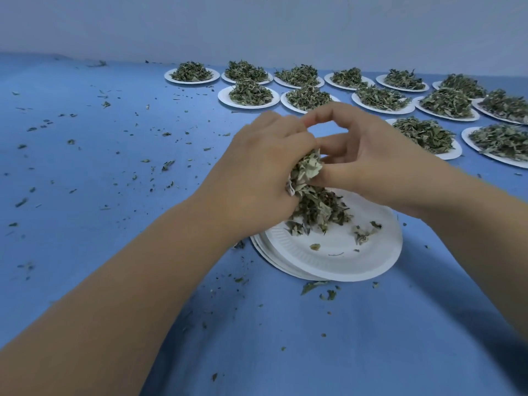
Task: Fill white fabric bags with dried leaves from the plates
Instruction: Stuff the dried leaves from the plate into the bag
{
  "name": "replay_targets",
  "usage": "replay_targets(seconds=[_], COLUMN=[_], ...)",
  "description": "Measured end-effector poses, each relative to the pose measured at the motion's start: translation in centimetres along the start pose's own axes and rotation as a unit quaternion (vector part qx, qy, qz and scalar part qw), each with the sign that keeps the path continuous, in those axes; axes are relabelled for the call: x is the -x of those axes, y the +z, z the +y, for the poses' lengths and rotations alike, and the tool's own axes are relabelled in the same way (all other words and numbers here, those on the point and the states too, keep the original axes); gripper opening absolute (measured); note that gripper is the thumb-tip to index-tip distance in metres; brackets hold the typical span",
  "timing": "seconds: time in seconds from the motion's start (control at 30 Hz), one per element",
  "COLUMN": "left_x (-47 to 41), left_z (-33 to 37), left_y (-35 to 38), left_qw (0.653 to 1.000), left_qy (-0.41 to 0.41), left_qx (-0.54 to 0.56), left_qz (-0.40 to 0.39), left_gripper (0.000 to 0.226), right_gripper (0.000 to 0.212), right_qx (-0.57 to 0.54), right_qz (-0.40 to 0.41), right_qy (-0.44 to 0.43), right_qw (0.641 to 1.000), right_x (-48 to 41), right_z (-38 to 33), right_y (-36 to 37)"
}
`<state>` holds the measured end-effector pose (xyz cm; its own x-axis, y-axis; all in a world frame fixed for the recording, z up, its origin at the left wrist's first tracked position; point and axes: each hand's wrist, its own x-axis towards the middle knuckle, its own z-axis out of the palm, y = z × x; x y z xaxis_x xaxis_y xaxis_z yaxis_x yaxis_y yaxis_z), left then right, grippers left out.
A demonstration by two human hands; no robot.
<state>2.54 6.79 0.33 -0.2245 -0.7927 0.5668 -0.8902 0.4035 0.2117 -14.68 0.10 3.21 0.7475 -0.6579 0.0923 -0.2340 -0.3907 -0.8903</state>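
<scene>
My left hand and my right hand meet above a stack of white paper plates. Between them is a clump of dried green leaves. My left hand closes around it, and a thin strip of white fabric, the bag, shows at the edge of that palm; most of the bag is hidden. My right hand's thumb and fingers press on the leaves from the right. A small pile of leaves lies on the top plate under the hands.
Several white plates heaped with dried leaves stand in rows at the back and right of the blue table. Leaf crumbs are scattered over the left and front of the cloth. A pale wall rises behind.
</scene>
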Motion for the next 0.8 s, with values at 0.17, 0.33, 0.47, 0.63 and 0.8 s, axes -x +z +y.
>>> replay_targets(seconds=[0.17,0.33,0.47,0.63,0.8], left_x=[0.2,0.4,0.1,0.0,-0.3], left_z=[0.1,-0.9,-1.0,0.0,0.0], left_y=[0.1,-1.9,-2.5,-1.6,-0.7], left_qw=[0.997,0.976,0.965,0.952,0.951], left_qy=[-0.027,-0.115,-0.158,-0.193,-0.225], left_qx=[0.076,0.185,0.209,0.237,0.211], left_qz=[0.009,-0.025,-0.032,0.008,0.037], left_gripper=[0.048,0.063,0.035,0.015,0.017], right_gripper=[0.072,0.048,0.018,0.016,0.015], right_qx=[-0.047,-0.001,0.005,-0.010,0.003], right_qz=[0.020,0.104,0.132,0.158,0.168], right_qy=[-0.019,-0.003,-0.015,-0.005,-0.004], right_qw=[0.999,0.995,0.991,0.987,0.986], right_x=[0.1,0.3,0.4,0.3,-0.1], right_z=[0.3,0.9,1.1,1.1,1.7], right_y=[-0.4,-1.1,-1.0,-0.8,-0.6])
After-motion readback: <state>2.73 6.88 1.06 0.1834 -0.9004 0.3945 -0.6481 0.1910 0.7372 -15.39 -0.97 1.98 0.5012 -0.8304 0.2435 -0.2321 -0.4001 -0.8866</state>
